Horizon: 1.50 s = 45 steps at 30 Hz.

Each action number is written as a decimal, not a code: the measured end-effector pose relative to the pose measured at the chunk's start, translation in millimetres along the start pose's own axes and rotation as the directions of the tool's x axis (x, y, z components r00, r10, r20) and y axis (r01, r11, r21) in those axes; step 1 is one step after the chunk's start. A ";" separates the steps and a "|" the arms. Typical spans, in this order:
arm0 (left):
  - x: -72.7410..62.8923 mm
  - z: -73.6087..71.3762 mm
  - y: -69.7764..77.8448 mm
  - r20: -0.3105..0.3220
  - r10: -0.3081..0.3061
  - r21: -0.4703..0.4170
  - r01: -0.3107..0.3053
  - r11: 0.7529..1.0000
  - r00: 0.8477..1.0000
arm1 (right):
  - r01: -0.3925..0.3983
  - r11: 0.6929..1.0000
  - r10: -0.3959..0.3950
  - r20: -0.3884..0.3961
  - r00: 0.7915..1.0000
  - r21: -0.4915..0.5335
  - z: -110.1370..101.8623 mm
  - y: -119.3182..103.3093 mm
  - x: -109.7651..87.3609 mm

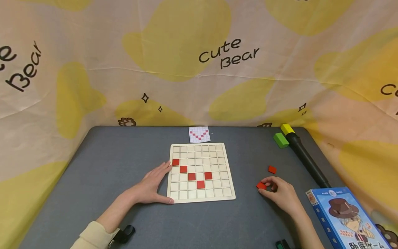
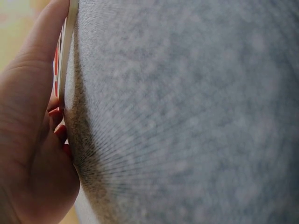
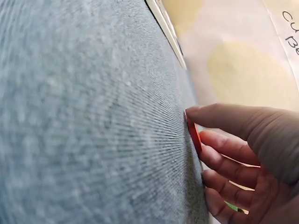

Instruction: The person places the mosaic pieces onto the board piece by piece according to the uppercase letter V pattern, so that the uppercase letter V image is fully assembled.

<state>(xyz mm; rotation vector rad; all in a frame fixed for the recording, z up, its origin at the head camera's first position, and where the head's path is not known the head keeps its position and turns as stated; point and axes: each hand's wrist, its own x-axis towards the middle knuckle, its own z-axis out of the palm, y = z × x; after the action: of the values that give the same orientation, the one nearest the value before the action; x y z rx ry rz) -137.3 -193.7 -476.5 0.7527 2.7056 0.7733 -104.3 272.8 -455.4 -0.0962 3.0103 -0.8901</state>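
A white gridded board (image 1: 220,160) lies on the grey table, with several red square tiles (image 1: 191,176) set in its cells. My left hand (image 1: 150,186) rests along the board's left edge, fingers extended and thumb at the near corner. In the left wrist view, that thumb and the fingers touch the board's rim (image 2: 69,51). To the right of the board, my right hand (image 1: 282,194) pinches a red tile (image 1: 261,185) between thumb and fingers, at the table surface. The right wrist view shows this tile (image 3: 194,131) edge-on. Another red tile (image 1: 272,169) lies just beyond the hand.
Behind the board is a small card (image 1: 199,134) with a V of pink squares. At the far right are a green block (image 1: 281,140), a yellow block (image 1: 287,129) and a black rod (image 1: 306,157). A blue illustrated box (image 1: 345,218) stands near my right forearm. Patterned cloth (image 1: 174,52) hangs behind.
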 end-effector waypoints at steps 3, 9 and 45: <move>-0.4 0.0 0.4 -0.002 0.001 0.000 -0.001 1.000 1.000 | 0.012 1.000 -0.012 -0.007 1.000 0.002 2.8 0.7 1.3; -0.7 0.2 0.9 -0.001 0.002 0.002 -0.002 1.000 1.000 | 0.098 0.995 -0.096 -0.062 0.993 0.024 7.6 -0.3 5.1; -1.0 0.6 -1.2 -0.012 0.019 0.004 -0.019 1.000 1.000 | 0.252 0.962 -0.252 -0.013 0.968 0.108 48.0 -57.6 61.2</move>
<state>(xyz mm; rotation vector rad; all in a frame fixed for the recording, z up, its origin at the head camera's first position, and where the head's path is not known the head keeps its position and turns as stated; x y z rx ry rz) -136.7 -194.8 -477.5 0.7783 2.7147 0.7795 -161.2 194.9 -463.3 -0.4891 2.9850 -1.0691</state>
